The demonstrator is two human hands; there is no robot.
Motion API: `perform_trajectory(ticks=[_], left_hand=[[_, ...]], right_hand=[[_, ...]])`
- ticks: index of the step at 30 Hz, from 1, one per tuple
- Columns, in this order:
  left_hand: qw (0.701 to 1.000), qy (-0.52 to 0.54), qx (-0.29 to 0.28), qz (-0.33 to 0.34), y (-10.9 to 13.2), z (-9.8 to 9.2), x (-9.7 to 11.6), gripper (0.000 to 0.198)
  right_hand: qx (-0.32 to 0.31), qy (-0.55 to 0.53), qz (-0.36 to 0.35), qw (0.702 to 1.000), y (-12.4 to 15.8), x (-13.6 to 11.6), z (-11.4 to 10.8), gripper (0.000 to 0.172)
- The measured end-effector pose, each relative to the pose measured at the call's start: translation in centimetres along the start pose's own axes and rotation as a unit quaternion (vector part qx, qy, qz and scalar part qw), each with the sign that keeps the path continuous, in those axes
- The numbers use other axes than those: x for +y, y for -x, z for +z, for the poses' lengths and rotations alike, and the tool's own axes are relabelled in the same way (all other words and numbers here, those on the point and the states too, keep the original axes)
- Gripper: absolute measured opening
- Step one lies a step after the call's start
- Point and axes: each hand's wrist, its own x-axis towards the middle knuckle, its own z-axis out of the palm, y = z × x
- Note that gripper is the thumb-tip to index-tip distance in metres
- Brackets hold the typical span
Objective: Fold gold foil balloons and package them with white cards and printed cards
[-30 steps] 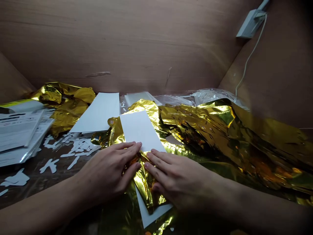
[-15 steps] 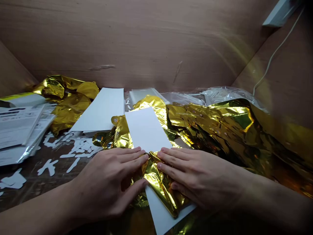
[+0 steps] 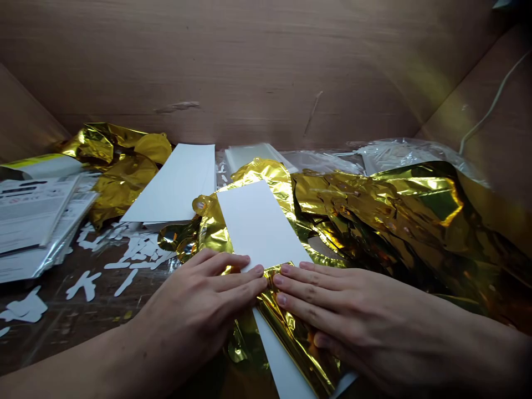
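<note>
The left hand (image 3: 199, 302) and right hand (image 3: 353, 316) lie flat, fingers (image 3: 249, 277) extended and pressing down without gripping. Their tips nearly meet on gold foil (image 3: 291, 338) folded around a white card (image 3: 260, 221), which sticks out above and below it. More crumpled foil (image 3: 386, 221) lies to the right. Left of it, a second card (image 3: 174, 185), paper scraps (image 3: 141, 249) and printed sheets (image 3: 33, 213) lie on the surface (image 3: 50, 338), before a cardboard wall (image 3: 249, 66).

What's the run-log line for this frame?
left hand: flat, fingertips at white card edge | right hand: flat, on gold foil | gold foil: folded across white card
</note>
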Motion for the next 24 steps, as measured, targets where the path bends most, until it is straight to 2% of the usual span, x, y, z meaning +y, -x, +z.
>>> perform_trajectory(ticks=[3,5,9,13,15,18,19,21,23,24], left_hand=[[0.999,0.021,0.011,-0.031,-0.1,-0.2,0.5,0.037],[0.999,0.027,0.018,-0.030,-0.2,-0.5,1.2,0.037],[0.999,0.011,0.015,0.050,-0.5,-1.2,3.2,0.038],[0.993,-0.004,-0.053,0.108,-0.4,-1.7,4.7,0.043],[0.990,-0.009,-0.085,0.108,-0.3,-1.7,5.0,0.048],[0.990,-0.012,-0.103,0.100,0.0,-1.3,5.1,0.052],[0.989,-0.011,-0.107,0.100,0.1,-1.2,5.0,0.053],[0.988,-0.003,-0.114,0.101,0.3,-0.8,5.0,0.056],[0.989,0.010,-0.106,0.098,0.5,-0.6,5.0,0.057],[0.990,0.017,-0.098,0.096,0.7,-0.4,4.9,0.057]], right_hand=[[0.017,-0.016,0.004,1.000,0.2,0.1,0.4,0.056],[0.022,-0.026,0.001,0.999,0.3,0.3,0.8,0.058],[0.013,-0.057,-0.020,0.998,0.6,0.5,1.6,0.061],[0.011,-0.106,0.002,0.994,0.7,0.2,1.6,0.058],[0.005,-0.132,0.023,0.991,0.5,0.1,1.1,0.056],[-0.002,-0.198,0.047,0.979,-0.1,0.4,-0.3,0.051],[0.009,-0.221,0.074,0.972,-0.4,0.7,-0.6,0.047],[0.074,-0.239,0.171,0.953,-1.2,1.7,-1.1,0.042],[0.158,-0.236,0.279,0.917,-2.2,2.8,-0.9,0.041],[0.187,-0.246,0.311,0.899,-2.8,3.4,-0.7,0.042]])
